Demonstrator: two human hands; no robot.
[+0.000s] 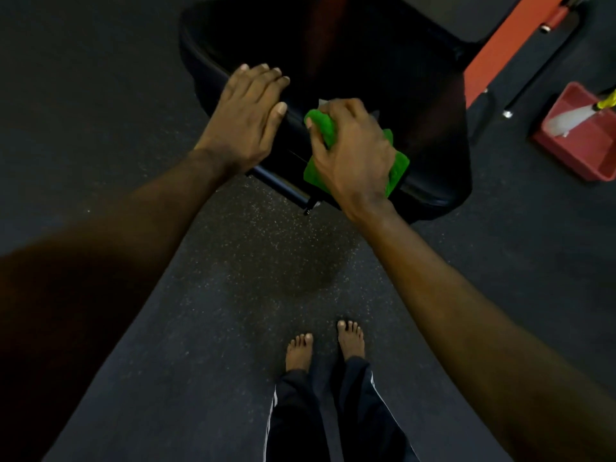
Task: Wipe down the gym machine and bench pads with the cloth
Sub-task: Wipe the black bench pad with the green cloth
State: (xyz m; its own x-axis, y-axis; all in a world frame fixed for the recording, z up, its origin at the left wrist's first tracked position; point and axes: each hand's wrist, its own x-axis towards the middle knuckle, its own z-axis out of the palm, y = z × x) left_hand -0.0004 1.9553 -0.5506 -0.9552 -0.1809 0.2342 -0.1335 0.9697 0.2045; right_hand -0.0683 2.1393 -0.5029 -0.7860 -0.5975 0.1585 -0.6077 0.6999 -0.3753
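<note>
A black padded bench pad (383, 55) fills the upper middle of the head view, its near end toward me. My right hand (353, 155) grips a green cloth (398, 166) and holds it against the pad's near end. The cloth bunches out by my thumb and past the heel of the hand. My left hand (246, 115) lies flat with straight fingers on the pad's left edge, a little left of the cloth. A black metal bar (283, 185) runs under the pad's near edge.
An orange machine frame (510, 41) slants across the upper right. A red tub (580, 135) holding a spray bottle stands on the floor at the right. Dark speckled rubber flooring (233, 311) surrounds the bench, and my bare feet (326, 345) stand below.
</note>
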